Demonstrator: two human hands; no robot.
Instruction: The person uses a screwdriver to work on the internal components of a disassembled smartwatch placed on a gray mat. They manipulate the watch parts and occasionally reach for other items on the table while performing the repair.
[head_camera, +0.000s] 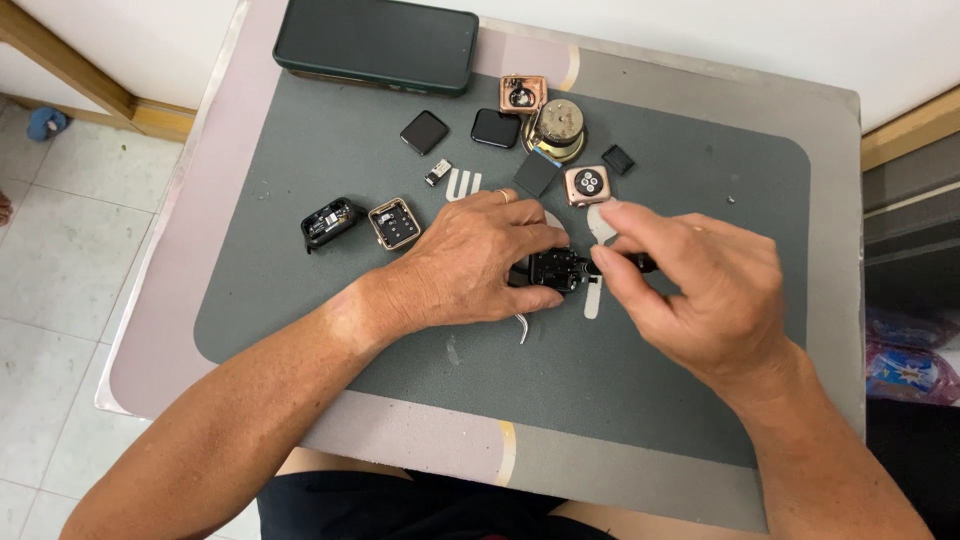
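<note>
Item: small black watch case (553, 268), opened, at the middle of the dark grey mat (700, 180). Left hand (470, 265) closes over it, pinning it down; right hand (690, 285) pinches a small dark part at its right edge. Judged light, rigid, delicate inside; best held by the outer frame. Around it: gold cases (587, 184), black screens (424, 131), round brass piece (556, 127), dark phone (376, 42). Counter (180, 300): pale, rounded corners. Beyond: tiled floor (50, 270), white wall.
</note>
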